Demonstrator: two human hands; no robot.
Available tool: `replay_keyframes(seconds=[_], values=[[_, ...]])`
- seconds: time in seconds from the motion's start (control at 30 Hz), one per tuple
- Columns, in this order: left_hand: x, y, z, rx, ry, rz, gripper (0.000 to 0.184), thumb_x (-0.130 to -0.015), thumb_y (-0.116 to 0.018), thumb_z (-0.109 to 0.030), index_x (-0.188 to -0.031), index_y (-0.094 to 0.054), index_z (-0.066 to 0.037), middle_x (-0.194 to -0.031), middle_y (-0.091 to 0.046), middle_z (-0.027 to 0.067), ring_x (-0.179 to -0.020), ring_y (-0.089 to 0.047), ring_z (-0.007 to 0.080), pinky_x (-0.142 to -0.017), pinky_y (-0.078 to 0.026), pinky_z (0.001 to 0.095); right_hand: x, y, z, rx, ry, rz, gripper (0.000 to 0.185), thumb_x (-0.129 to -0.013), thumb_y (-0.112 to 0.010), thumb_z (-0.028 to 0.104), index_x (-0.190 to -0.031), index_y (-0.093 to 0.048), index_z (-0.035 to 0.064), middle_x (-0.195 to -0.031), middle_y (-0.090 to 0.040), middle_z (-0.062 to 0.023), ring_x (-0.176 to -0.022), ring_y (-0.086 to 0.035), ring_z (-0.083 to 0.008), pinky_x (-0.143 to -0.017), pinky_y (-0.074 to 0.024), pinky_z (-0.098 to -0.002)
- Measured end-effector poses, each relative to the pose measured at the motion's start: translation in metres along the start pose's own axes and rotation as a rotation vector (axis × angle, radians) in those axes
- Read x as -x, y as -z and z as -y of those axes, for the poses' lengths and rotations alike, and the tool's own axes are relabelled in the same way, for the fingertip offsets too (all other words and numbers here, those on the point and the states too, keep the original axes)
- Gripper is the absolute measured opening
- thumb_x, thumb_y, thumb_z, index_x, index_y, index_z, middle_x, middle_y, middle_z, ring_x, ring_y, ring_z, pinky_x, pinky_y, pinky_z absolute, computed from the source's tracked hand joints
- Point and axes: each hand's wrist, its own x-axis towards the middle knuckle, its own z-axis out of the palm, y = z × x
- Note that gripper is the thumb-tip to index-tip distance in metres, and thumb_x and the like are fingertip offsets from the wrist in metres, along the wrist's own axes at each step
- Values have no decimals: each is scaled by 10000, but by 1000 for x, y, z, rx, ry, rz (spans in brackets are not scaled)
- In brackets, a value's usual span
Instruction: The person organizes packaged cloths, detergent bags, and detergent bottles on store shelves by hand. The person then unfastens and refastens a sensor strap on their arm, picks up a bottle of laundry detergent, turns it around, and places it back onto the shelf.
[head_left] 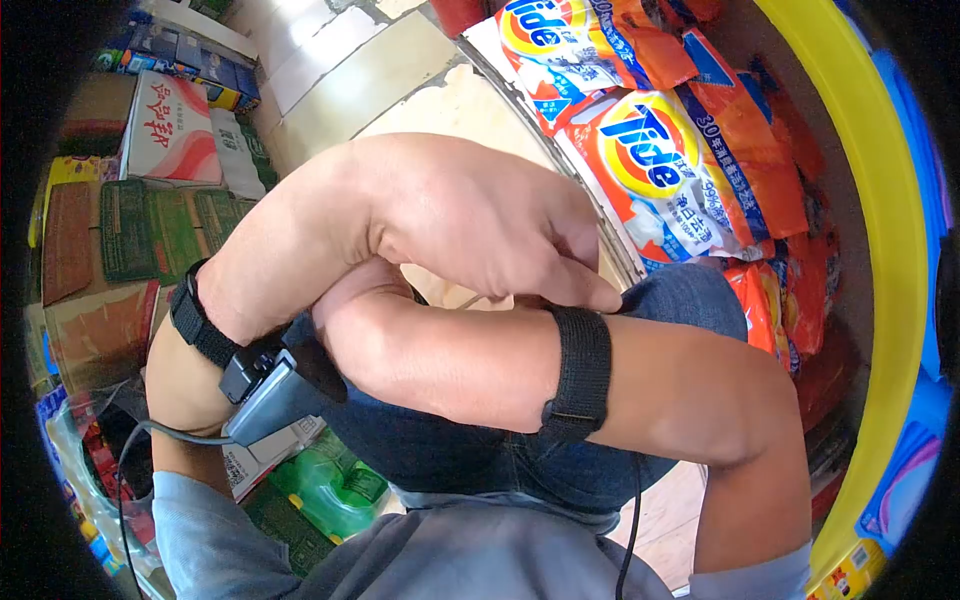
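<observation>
My arms cross in front of my body. My left hand [480, 225] is above my right forearm, back side up, its fingers curled under and pressed together; what they hold, if anything, is hidden. Only a part of my right hand [365, 285] shows at the bent wrist, under my left wrist, and its fingers are out of sight. The nearest goods to my left hand are orange Tide detergent bags [645, 150] on the right. A black strap [582, 375] circles my right forearm, and another with a grey device [275, 400] is on my left.
Pale floor tiles [370, 70] run between the goods. Boxes and cartons [90, 230] are stacked on the left, a red-and-white pack [175, 130] among them. Green plastic bottles [335, 485] stand low by my left side. A yellow rim [895, 300] curves along the right. Cables [630, 530] hang near my body.
</observation>
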Motion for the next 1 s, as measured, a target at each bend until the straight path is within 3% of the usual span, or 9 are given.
replay_keyframes(seconds=[0.23, 0.5, 0.53, 0.63, 0.7, 0.77, 0.8, 0.97, 1.0], values=[[-1, -9, 11, 146, -65, -167, 148, -883, -652, -56, -956, -702, 63, -825, -709, 81, -787, -650, 130, -727, -520, 277, -33, -3, 7, 419, 231, 400, 300, -962, -452, 358, -994, -666, 149, -901, -574, -22, -818, -543, -101, -706, -502, -316], [32, 1, -19, 70, -230, -541, 61, -894, -658, 40, -944, -687, 59, -877, -697, 64, -826, -645, 98, -757, -506, 241, -150, -71, -3, 498, -858, -102, 164, -849, -623, 148, -984, -716, 151, -1024, -612, -28, -1098, -530, -174, -881, -484, -459], [36, 1, -21, 94, -292, -605, 66, -889, -680, -4, -926, -685, 50, -857, -685, 63, -798, -640, 114, -749, -502, 234, -153, -80, -9, 390, -933, -239, 292, -747, -684, 26, -1017, -734, 128, -1085, -639, -59, -1112, -557, -263, -889, -480, -507], [50, 5, -29, -3, -557, -771, 133, -875, -718, -100, -888, -679, 27, -810, -655, 66, -734, -620, 144, -717, -487, 227, -37, 5, -23, 122, -603, 112, 176, -806, -641, 144, -957, -732, 151, -891, -677, -50, -799, -609, -195, -724, -516, -455], [59, 7, -35, -129, -765, -862, 173, -866, -733, -151, -868, -675, 12, -784, -636, 70, -697, -604, 158, -693, -477, 226, -37, -8, -21, 46, -808, 16, 136, -847, -628, 144, -950, -713, 123, -849, -651, -60, -777, -596, -216, -765, -495, -445], [69, 4, -40, -326, -788, -624, 161, -814, -766, -155, -838, -686, -18, -738, -616, 101, -629, -581, 184, -553, -440, 273, -28, -72, -35, -451, -731, -1119, 129, -882, -590, 115, -981, -659, 70, -806, -614, -61, -768, -576, -201, -804, -484, -381], [75, 2, -45, -390, -739, -553, 143, -804, -773, -132, -834, -698, -15, -730, -618, 107, -619, -589, 189, -539, -443, 273, -28, -71, -45, -451, -739, -1119, 129, -882, -590, 115, -981, -659, 70, -806, -614, -61, -768, -576, -201, -804, -484, -381], [75, -51, -39, -482, -535, -766, 83, -759, -759, -3, -835, -730, 11, -742, -640, 130, -618, -623, 201, -526, -457, 284, -14, -1, -99, -523, -615, 255, 276, -881, -695, 228, -1138, -716, 131, -1103, -693, -52, -957, -661, -251, -683, -508, -477], [74, -57, -33, -512, -532, -826, 106, -729, -764, -17, -826, -729, 7, -736, -636, 121, -612, -616, 202, -527, -455, 286, -13, -3, -99, -525, -618, 255, 276, -881, -695, 228, -1138, -716, 131, -1103, -693, -52, -957, -661, -251, -683, -508, -477]])
